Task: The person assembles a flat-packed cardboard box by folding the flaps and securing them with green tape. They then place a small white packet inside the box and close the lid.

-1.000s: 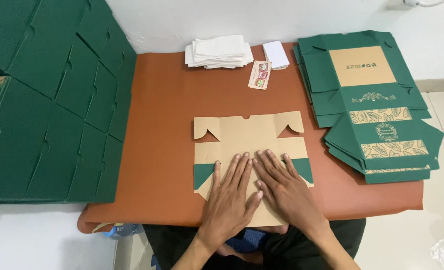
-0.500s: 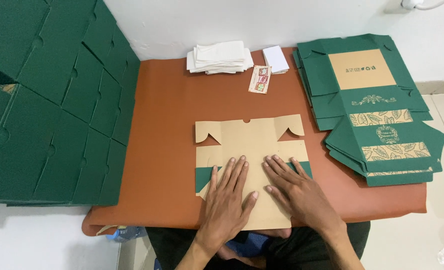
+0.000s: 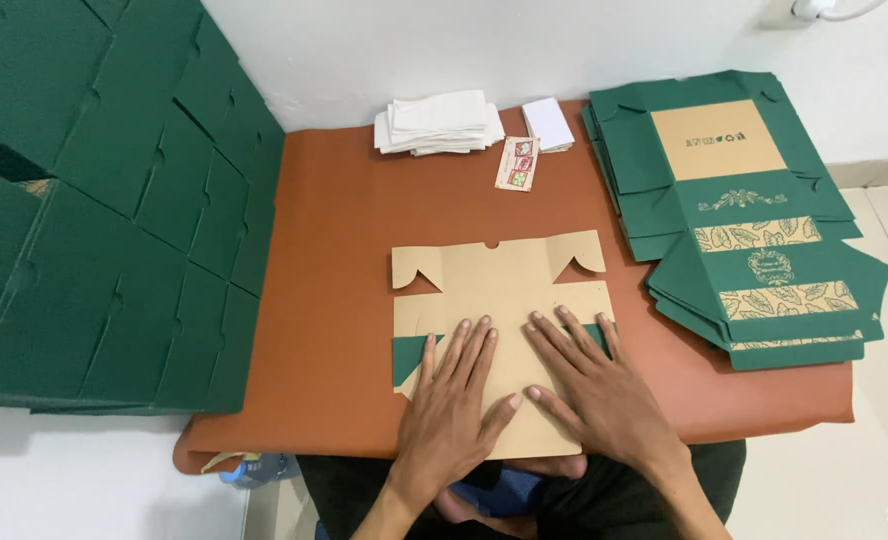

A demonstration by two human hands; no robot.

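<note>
- Hands first: your left hand (image 3: 454, 405) lies palm down on the near half of the flat box blank (image 3: 499, 330), fingers (image 3: 476, 345) spread and straight, gripping nothing.
- Your right hand (image 3: 594, 390) lies just beside it on the same panel, also flat, fingers (image 3: 564, 335) fanned out and not closed on anything; the two thumbs nearly meet.
- Box blank: unfolded, plain brown side up, centred on the brown tabletop (image 3: 334, 300), near edge at the tabletop's front. Green tips of side flaps show at either side beside your fingertips. Far edge has angled flaps and a small notch.
- To your right: stack of flat green blanks (image 3: 754, 220), printed side up with leaf bands and a tan panel, overhanging the tabletop's right edge.
- To your left: large pile of plain green blanks (image 3: 94, 220), overlapping, apart from the one under your hands.
- Far edge, near the wall: small printed card (image 3: 518, 164), stack of white folded sheets (image 3: 436, 124), smaller white pad (image 3: 548, 124).
</note>
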